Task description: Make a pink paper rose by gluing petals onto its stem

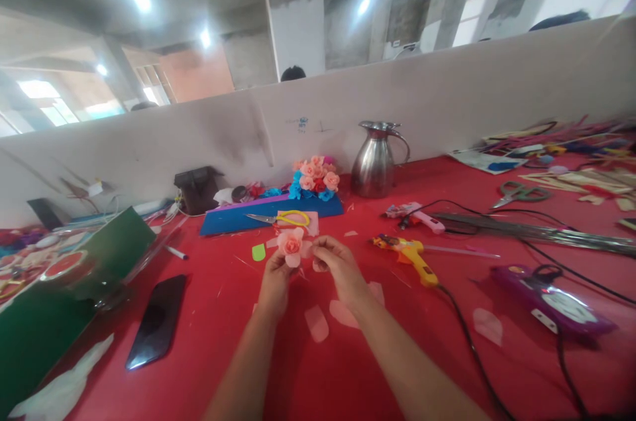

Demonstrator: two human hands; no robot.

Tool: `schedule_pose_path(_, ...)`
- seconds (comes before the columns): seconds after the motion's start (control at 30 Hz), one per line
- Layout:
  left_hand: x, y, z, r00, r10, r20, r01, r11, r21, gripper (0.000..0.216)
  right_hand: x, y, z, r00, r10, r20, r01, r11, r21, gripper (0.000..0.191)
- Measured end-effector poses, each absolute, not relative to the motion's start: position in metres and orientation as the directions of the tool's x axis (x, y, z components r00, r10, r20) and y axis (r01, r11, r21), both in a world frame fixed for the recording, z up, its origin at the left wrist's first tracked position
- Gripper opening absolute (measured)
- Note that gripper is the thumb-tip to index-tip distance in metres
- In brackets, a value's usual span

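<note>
My left hand (276, 278) is closed around the base of a peach-pink paper flower (290, 247), its petals facing up toward me. Close by on the right, my right hand (338, 262) pinches a pale pink petal (307, 250) against the flower's edge. Loose cut petals lie on the red table below my hands, among them a rounded pink piece (317, 323). Just behind the flower are yellow-handled scissors (283, 218) on pink paper, and a small green paper piece (259, 252) lies to the left.
A yellow glue gun (408, 257) and a pink one (417, 215) lie right, their cords near a purple power strip (551, 305). A phone (157, 320) and green board (124, 248) are left. A metal jug (375, 162) and bunched paper flowers (315, 179) stand behind.
</note>
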State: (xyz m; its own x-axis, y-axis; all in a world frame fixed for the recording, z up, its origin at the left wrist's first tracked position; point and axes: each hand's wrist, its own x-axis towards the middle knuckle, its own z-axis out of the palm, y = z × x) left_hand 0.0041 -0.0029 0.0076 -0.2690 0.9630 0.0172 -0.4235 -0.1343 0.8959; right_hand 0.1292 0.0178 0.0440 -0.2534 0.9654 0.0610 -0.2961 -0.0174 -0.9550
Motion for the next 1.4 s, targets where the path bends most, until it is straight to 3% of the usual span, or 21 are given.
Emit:
schedule_pose_path(0.13,0.003,-0.003,0.007,-0.304,0.952,0.035,-0.372,-0.152,0.916,0.022,0.129,0.017,0.045,-0.136,0.986,0.097,-0.24,0.062,-0.969,0.008)
schedule_pose_path(0.23,0.004,-0.004,0.01,-0.293,0.952,0.091,-0.321,-0.187,0.928,0.029,0.13,0.015,0.047,0.0,0.964,0.267,-0.111,0.266,-0.958,0.007)
schedule_pose_path(0.33,0.005,-0.005,0.014,-0.266,0.956,0.121,-0.304,-0.202,0.931,0.032,0.13,0.013,0.048,0.016,0.894,0.448,0.018,0.448,-0.894,0.004)
schedule_pose_path(0.4,0.006,-0.005,0.014,-0.25,0.958,0.138,-0.312,-0.215,0.925,0.032,0.13,0.012,0.047,0.007,0.873,0.487,0.072,0.485,-0.871,0.006)
schedule_pose_path(0.93,0.007,-0.009,0.019,-0.243,0.956,0.164,-0.223,-0.219,0.95,0.032,0.129,0.014,0.045,0.026,0.893,0.449,0.11,0.443,-0.889,0.004)
schedule_pose_path(1.2,0.007,-0.008,0.016,-0.226,0.969,0.103,-0.312,-0.172,0.934,0.033,0.129,0.015,0.041,-0.001,0.928,0.374,0.056,0.373,-0.926,0.007)
schedule_pose_path(1.4,0.007,-0.007,0.017,-0.224,0.971,0.084,-0.308,-0.152,0.939,0.033,0.13,0.015,0.043,-0.011,0.918,0.396,0.069,0.396,-0.916,0.007)
